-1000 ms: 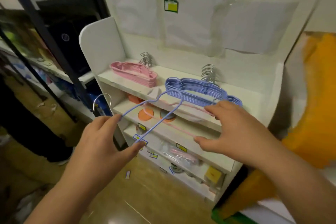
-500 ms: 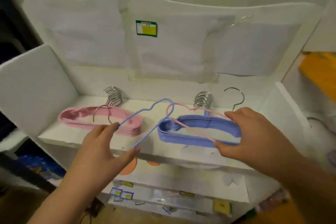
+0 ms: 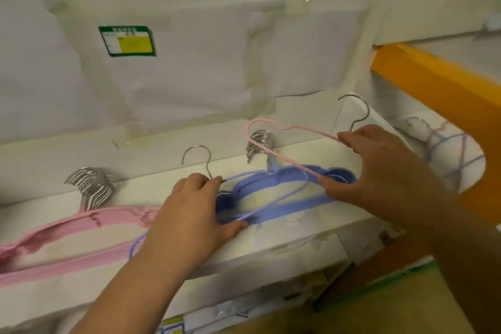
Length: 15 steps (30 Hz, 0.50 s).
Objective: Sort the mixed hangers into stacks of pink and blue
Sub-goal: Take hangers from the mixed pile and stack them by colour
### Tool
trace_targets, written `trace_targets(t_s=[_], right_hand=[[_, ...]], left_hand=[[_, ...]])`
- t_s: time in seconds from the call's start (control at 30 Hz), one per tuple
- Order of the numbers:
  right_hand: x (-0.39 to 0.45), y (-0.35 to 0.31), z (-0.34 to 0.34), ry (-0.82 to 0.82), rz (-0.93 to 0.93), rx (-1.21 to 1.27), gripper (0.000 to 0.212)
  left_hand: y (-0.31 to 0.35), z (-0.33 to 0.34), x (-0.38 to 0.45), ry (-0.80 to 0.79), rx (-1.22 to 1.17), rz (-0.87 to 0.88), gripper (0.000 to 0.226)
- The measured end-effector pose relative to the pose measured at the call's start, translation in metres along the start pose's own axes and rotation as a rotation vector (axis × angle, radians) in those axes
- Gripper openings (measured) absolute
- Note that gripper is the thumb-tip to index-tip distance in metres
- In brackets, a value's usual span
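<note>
1. Your left hand (image 3: 189, 214) pinches a blue hanger (image 3: 271, 192) that lies half over the blue stack (image 3: 292, 209); lower it flat so its hook joins the stack's bunched hooks (image 3: 260, 144).
2. Your right hand (image 3: 379, 173) grips a pink hanger (image 3: 287, 149) tilted above the blue stack (wrong colour here); it likely belongs on the pink stack (image 3: 81, 241), left of the blue stack.
3. Watch the crossing wires above the blue stack. The mixed hangers (image 3: 444, 149) wait to its right, beside an orange beam (image 3: 433, 76).

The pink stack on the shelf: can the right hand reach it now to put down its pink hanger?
Probably not directly: the right hand holds the pink hanger above the blue stack, and the left hand lies between it and the pink stack.
</note>
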State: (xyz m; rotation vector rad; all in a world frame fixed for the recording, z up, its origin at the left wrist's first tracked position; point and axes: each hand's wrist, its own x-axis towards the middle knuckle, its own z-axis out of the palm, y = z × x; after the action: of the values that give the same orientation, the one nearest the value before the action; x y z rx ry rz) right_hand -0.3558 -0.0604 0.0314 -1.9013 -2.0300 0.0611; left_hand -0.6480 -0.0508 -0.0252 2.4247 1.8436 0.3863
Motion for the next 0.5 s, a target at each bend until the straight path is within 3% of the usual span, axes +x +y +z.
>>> trace_targets(t_s=[0.13, 0.5], right_hand=[[-0.006, 0.006, -0.007, 0.039, -0.005, 0.004, 0.085], [-0.012, 0.028, -0.008, 0.021, -0.092, 0.048, 0.082]], left_hand=[[0.044, 0.018, 0.032, -0.038, -0.025, 0.135, 0.075], [0.078, 0.053, 0.067, -0.019, 0.031, 0.178, 0.074]])
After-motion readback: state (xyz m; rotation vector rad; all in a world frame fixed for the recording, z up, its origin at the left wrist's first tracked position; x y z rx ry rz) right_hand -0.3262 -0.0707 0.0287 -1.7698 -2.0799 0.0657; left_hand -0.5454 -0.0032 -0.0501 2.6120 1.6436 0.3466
